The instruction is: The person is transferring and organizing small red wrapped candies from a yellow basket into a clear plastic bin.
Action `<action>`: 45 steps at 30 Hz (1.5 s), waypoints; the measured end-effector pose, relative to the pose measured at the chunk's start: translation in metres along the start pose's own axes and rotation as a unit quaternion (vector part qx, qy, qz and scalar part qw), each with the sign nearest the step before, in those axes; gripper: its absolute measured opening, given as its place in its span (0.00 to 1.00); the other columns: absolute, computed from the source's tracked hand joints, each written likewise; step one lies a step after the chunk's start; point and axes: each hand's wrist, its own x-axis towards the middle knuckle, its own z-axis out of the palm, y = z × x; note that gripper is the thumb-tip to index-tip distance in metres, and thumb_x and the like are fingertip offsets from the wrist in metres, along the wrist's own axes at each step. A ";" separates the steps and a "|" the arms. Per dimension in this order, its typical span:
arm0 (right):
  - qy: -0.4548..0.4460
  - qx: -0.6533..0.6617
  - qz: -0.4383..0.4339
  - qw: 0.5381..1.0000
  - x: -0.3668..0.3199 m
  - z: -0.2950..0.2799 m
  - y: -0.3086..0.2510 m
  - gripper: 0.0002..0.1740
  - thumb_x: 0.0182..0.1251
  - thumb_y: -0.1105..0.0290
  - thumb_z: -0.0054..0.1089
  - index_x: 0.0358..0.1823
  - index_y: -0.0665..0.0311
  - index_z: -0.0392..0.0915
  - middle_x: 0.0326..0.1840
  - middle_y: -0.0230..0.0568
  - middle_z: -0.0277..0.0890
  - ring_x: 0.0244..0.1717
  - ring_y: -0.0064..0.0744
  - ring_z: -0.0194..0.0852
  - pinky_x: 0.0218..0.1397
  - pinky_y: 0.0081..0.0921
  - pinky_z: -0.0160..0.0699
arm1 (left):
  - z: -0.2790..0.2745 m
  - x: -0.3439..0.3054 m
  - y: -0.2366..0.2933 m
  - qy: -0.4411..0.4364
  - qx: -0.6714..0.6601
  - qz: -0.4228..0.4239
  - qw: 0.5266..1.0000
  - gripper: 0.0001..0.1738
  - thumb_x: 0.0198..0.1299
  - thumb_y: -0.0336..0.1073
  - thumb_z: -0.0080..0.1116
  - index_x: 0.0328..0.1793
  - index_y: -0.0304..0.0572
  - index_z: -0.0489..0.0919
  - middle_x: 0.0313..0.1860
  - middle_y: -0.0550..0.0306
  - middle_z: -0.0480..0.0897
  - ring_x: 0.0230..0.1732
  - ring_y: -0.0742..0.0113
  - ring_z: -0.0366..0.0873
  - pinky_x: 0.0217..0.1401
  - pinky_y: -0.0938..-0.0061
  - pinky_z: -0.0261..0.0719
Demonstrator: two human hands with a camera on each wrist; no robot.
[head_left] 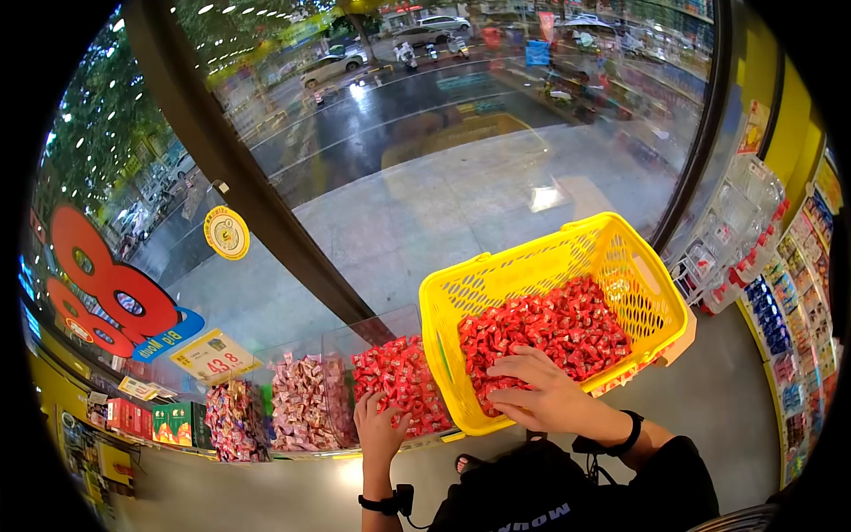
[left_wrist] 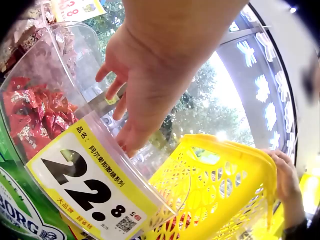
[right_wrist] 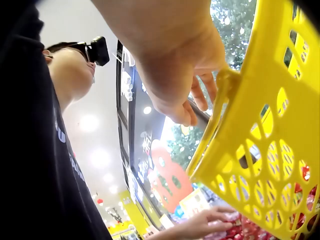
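Note:
My left hand [head_left: 381, 430] is over the near edge of a clear bin of red-wrapped candies [head_left: 399, 377], its fingers spread and slightly bent. No candy shows in its grasp in the left wrist view, where the hand [left_wrist: 150, 85] hangs above the bin's clear wall [left_wrist: 75, 60]. My right hand [head_left: 542, 395] reaches over the near rim of a yellow plastic basket [head_left: 456, 355], with loosely extended fingers above the heap of red-wrapped candies [head_left: 567, 324] inside. In the right wrist view its fingers [right_wrist: 200, 95] hang beside the basket's rim [right_wrist: 225, 95], holding nothing visible.
Left of the red candies stand bins of pink-wrapped [head_left: 306, 403] and mixed candies [head_left: 235, 421], then green boxes [head_left: 177, 424]. A price card [left_wrist: 90, 185] fronts the red bin. A large window [head_left: 399, 160] rises behind. Shelves of packets [head_left: 789, 346] line the right side.

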 end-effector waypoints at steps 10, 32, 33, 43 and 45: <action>0.056 -0.124 0.099 0.986 -0.049 -0.076 0.049 0.13 0.62 0.70 0.77 0.48 0.58 0.88 0.61 0.43 0.81 0.63 0.49 0.80 0.73 0.51 0.77 | -0.138 0.098 0.119 0.099 -0.117 0.102 0.983 0.19 0.57 0.30 0.76 0.56 0.47 0.90 0.69 0.46 0.80 0.72 0.42 0.76 0.75 0.52 0.74; 0.105 -0.142 0.178 0.968 -0.104 -0.129 0.111 0.13 0.57 0.70 0.78 0.44 0.61 0.88 0.55 0.43 0.82 0.57 0.49 0.81 0.64 0.45 0.79 | 0.178 0.199 0.318 -0.401 0.048 0.361 0.841 0.37 0.62 0.63 0.68 0.71 0.52 0.83 0.78 0.37 0.70 0.83 0.33 0.61 0.83 0.35 0.60; 0.102 -0.138 0.177 0.969 -0.105 -0.129 0.113 0.13 0.57 0.70 0.78 0.44 0.61 0.88 0.55 0.43 0.82 0.57 0.49 0.81 0.64 0.45 0.79 | 0.191 0.191 0.312 -0.386 0.048 0.372 0.843 0.36 0.62 0.63 0.68 0.71 0.52 0.84 0.78 0.38 0.70 0.83 0.34 0.61 0.83 0.34 0.60; 0.101 -0.122 0.170 0.973 -0.110 -0.125 0.117 0.13 0.59 0.68 0.77 0.44 0.63 0.87 0.54 0.45 0.82 0.56 0.50 0.80 0.67 0.47 0.79 | 0.195 0.187 0.312 -0.329 0.036 0.411 0.849 0.25 0.60 0.52 0.69 0.63 0.58 0.88 0.73 0.47 0.75 0.83 0.35 0.59 0.84 0.29 0.55; 0.102 -0.124 0.172 0.972 -0.110 -0.124 0.117 0.13 0.62 0.66 0.75 0.43 0.65 0.87 0.53 0.47 0.81 0.57 0.51 0.79 0.68 0.49 0.77 | 0.193 0.198 0.313 -0.346 0.049 0.413 0.841 0.21 0.62 0.48 0.69 0.60 0.58 0.90 0.72 0.48 0.75 0.83 0.37 0.59 0.85 0.29 0.54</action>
